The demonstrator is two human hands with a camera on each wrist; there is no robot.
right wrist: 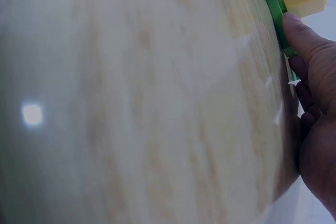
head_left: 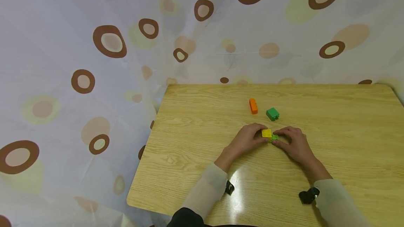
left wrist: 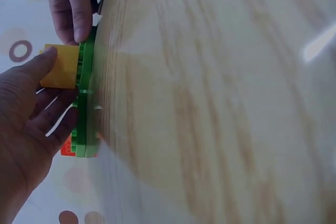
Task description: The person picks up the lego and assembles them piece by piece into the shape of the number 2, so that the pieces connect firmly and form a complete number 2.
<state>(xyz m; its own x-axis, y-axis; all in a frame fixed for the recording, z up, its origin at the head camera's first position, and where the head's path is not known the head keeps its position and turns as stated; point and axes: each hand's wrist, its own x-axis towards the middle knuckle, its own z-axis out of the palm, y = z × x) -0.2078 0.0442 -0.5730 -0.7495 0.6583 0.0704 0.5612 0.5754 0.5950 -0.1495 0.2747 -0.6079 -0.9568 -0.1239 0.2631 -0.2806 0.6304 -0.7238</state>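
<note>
Two hands (head_left: pixel 249 138) (head_left: pixel 291 144) pinch a light, rigid yellow brick (head_left: pixel 266 133) and thin green plate (head_left: pixel 274 137) at center frame; grip by the side walls.

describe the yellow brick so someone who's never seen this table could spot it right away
On the wooden table, look at the spot where the left hand and right hand meet. The yellow brick sits between their fingertips on a light green plate, the only yellow piece; the orange brick and dark green brick lie untouched farther back.

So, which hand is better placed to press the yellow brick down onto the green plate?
Left. The left hand already grips the yellow brick from its side, while the right hand holds the green plate on the table.
</note>
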